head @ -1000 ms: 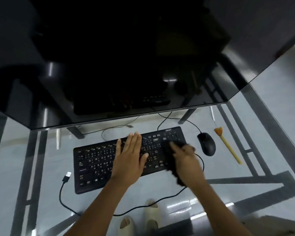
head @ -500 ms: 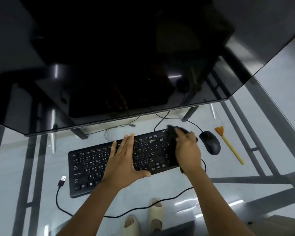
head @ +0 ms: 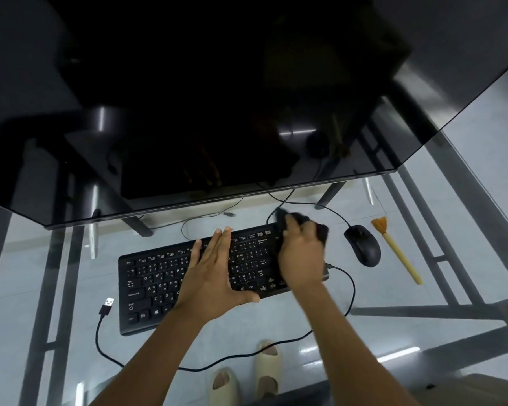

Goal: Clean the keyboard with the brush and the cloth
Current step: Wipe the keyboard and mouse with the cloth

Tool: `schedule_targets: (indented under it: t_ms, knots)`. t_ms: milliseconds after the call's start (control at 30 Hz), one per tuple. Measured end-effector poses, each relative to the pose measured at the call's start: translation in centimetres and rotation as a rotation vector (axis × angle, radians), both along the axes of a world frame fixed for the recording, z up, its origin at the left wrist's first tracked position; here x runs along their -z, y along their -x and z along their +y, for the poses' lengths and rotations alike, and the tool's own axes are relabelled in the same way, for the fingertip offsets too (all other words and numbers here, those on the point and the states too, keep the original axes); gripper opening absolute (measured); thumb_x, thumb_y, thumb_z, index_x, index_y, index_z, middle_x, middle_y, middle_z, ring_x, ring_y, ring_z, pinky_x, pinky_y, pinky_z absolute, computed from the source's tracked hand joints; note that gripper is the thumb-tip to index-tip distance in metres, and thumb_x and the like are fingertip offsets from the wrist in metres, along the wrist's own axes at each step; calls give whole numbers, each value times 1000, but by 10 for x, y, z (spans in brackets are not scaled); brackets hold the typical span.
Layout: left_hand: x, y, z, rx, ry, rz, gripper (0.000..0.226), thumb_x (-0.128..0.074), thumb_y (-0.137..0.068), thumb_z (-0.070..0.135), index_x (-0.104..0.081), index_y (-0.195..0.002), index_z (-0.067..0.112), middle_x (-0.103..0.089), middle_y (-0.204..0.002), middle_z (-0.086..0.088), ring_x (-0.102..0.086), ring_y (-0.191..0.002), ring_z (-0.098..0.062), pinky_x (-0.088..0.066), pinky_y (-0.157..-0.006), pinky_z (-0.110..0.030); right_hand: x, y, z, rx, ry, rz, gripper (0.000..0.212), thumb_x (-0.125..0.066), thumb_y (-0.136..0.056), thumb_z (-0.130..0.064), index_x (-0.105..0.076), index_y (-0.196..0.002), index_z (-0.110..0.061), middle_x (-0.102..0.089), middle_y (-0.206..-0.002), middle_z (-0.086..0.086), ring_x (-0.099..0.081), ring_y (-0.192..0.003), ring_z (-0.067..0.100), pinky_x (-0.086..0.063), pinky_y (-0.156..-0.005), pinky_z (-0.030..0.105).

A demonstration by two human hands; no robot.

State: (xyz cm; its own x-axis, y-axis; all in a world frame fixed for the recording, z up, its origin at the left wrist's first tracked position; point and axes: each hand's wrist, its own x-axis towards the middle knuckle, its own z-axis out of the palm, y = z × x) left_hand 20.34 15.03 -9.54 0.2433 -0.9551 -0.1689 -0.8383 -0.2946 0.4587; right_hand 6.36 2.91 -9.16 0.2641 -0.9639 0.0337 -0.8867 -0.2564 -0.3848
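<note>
keyboard (head: 159, 276): black, mid-bench, angled
cloth (head: 320, 230): dark, at the keyboard's far right end
right hand (head: 301, 256): fingers curled on the cloth
left hand (head: 214, 276): flat, fingers straight, on the keys
brush (head: 396, 250): right, beside the mouse (head: 362, 244)

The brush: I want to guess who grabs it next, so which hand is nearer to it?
Right. The right hand, gripping the cloth at the keyboard's right end, has only the mouse between it and the brush. The left hand rests mid-keyboard, farther away.
</note>
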Motion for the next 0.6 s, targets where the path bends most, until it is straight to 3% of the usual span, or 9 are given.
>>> schedule_targets:
  t_ms: [100,167,267,333,400,467,600]
  knots:
    - [2,-1,-1,24,-10,-30,133,-51,-56,84,8,-153,13,4,-161,6,13,-146,-3,10,-120,-39,2,-39,50,-352,36,3,48,-69,-74,-12,-61,-121,-14,-59,-91,11,-60,-52,29,-51,-49,31]
    - [1,0,0,26,-18,-34,134,-50,-57,84,9,-153,13,7,-161,6,16,-145,-2,12,-119,-37,4,-34,46,-473,9,6,47,-66,-81,-16,-57,-128,-17,-56,-100,11,-62,-58,29,-56,-55,34]
    - [-2,1,0,12,-23,-13,139,-56,-55,88,18,-151,19,17,-156,13,24,-141,3,16,-118,-35,4,11,-7,-240,-94,46,50,-48,-93,-12,-45,-138,-32,-46,-119,11,-65,-83,34,-56,-77,42]
    - [-4,1,1,12,-20,-6,139,-56,-56,89,18,-151,20,18,-156,14,25,-140,3,17,-118,-35,6,38,-32,16,-116,21,46,-42,-96,-11,-44,-139,-26,-44,-119,15,-63,-87,37,-55,-79,46]
    - [-4,1,1,8,-15,-1,139,-57,-55,88,16,-152,20,16,-157,13,23,-141,3,16,-118,-36,5,34,-28,95,-75,20,46,-43,-94,-7,-43,-139,-17,-45,-117,18,-62,-86,37,-55,-77,46]
    - [-4,1,0,8,-26,-11,140,-57,-55,88,15,-153,19,15,-157,13,22,-142,3,14,-119,-36,4,8,0,-31,-32,68,53,-48,-89,-6,-42,-140,-15,-49,-113,18,-63,-80,35,-55,-71,40]
    - [-1,0,0,26,-34,-26,134,-54,-56,82,10,-153,16,6,-160,8,16,-144,0,13,-118,-35,7,-14,60,-530,-29,35,58,-56,-83,-16,-45,-140,-19,-54,-101,13,-62,-65,31,-55,-62,38]
